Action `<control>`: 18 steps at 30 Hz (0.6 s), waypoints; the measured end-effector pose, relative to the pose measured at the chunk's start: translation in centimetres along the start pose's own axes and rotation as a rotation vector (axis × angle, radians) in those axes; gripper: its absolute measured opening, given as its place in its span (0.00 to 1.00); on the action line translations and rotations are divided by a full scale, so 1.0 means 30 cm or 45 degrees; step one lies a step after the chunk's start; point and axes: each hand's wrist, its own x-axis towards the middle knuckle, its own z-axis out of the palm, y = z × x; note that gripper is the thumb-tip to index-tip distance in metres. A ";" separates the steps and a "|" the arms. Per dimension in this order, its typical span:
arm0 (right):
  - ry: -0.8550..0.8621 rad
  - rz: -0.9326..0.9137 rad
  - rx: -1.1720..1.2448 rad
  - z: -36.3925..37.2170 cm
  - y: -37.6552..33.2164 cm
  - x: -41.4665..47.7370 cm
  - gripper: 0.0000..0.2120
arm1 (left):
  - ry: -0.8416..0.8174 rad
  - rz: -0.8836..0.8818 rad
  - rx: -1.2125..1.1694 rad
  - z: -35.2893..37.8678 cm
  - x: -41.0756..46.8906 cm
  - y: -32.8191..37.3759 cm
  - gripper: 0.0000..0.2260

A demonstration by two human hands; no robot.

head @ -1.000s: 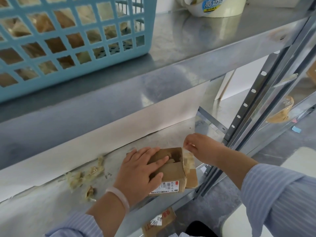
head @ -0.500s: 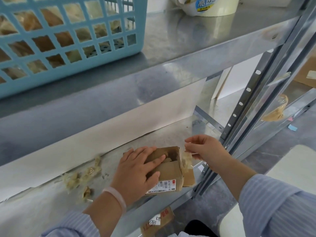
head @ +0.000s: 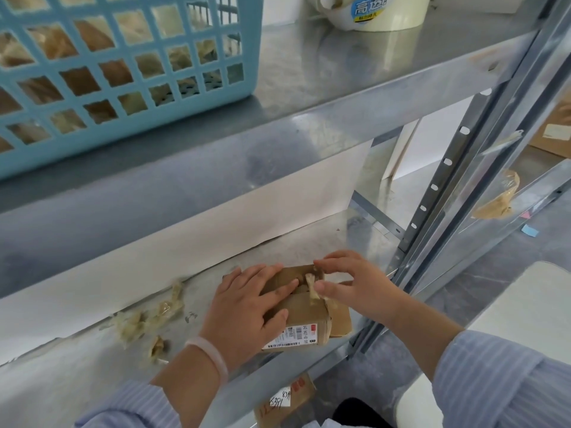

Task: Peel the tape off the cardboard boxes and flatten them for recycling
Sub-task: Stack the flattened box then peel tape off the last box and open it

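**Upper shelf.** Blue lattice basket (head: 129,97) – holds crumpled clear tape and brown cardboard pieces, seen through its openings. To its right, apart from it, a roll of tape (head: 380,13) with a blue label.

**Lower shelf** (head: 77,375). Small cardboard box (head: 304,319), near the front edge at the right end, close to the perforated upright (head: 438,180). The printed barcode label faces the person. The opened end points right, with one flap (head: 340,319) folded out beside it. The long axis seems to run left to right along the shelf, but the box's left end is hidden under a hand.

**Hands.** Left hand (head: 247,313) lies flat on the box top, fingers straight and spread. Right hand (head: 358,285) is at the opened end – thumb and forefinger pinch a twisted tape strip (head: 310,287) attached to the box.

**Loose items.** Wadded tape scraps (head: 142,322) lie left of the box, well apart from it.
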 end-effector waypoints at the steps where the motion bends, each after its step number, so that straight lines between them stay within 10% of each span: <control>1: -0.020 0.007 0.021 0.003 -0.005 -0.008 0.40 | -0.002 -0.001 0.003 0.000 0.000 0.000 0.23; 3: -0.033 -0.006 -0.062 0.012 -0.008 -0.019 0.43 | 0.002 -0.005 -0.001 0.000 -0.001 0.001 0.23; 10: 0.371 -0.020 -0.005 0.052 -0.003 -0.025 0.08 | 0.004 -0.008 -0.009 -0.002 0.000 0.004 0.24; 18: 0.275 0.319 0.634 0.033 0.034 -0.004 0.10 | 0.000 -0.009 -0.005 0.008 -0.003 -0.003 0.23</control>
